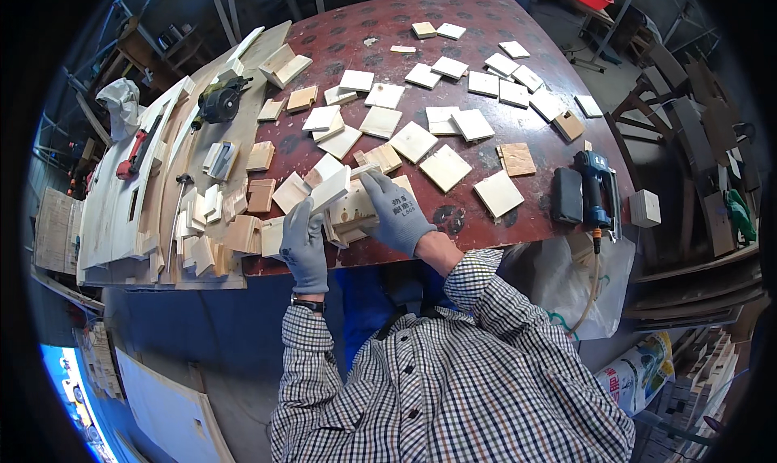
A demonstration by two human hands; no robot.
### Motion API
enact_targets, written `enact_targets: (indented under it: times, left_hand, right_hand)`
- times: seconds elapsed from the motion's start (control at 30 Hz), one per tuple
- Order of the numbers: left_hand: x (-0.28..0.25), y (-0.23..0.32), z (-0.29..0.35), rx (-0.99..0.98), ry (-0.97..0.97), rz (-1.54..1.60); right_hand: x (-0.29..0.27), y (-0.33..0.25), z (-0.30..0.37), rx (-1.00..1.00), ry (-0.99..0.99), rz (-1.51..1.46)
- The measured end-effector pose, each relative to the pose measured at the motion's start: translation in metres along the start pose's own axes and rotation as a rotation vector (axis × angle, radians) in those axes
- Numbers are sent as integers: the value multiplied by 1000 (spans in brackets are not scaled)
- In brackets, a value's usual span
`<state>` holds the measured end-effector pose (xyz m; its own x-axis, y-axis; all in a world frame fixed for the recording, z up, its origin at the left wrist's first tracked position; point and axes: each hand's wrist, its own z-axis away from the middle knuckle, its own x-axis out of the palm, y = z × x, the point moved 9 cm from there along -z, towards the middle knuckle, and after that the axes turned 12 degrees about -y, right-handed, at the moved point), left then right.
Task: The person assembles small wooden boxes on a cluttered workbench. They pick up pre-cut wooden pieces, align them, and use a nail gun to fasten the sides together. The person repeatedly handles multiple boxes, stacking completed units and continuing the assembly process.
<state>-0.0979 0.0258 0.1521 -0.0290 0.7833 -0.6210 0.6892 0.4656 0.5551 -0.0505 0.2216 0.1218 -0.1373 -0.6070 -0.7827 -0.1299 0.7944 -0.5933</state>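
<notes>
My left hand, in a grey glove, pinches a pale rectangular wood block tilted above the table's near edge. My right hand, gloved the same way, is a little to the right with its fingers bent together. At its fingertips shows a small pale wood piece, partly covered by the fingers. Below and between both hands lie more wood blocks, some with holes or cut edges. Flat square wood pieces are spread over the dark red table beyond.
A blue and black air nailer with a hose lies at the table's right edge, beside a dark case. On the left boards rest a dark power tool, a red tool and a hammer. Small offcuts pile up nearby.
</notes>
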Motion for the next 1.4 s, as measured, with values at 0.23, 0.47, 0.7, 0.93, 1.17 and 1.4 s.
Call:
enact_targets:
  times: [0.23,0.47,0.7,0.93,1.17,1.4]
  left_hand:
    - [-3,-10,22,-41,57,-20]
    - [-4,-17,18,-133,123,61]
    - [-4,-16,17,-79,142,38]
    - [2,-24,18,-118,137,71]
    - [11,-16,16,-77,93,89]
    - [27,1,18,60,-93,-106]
  right_hand:
    - [16,34,11,243,-61,-433]
    - [28,37,14,189,-17,-423]
    - [29,30,15,143,-49,-301]
    - [33,30,15,126,-34,-212]
    - [37,35,20,149,-86,-191]
    - [38,40,19,131,-97,-247]
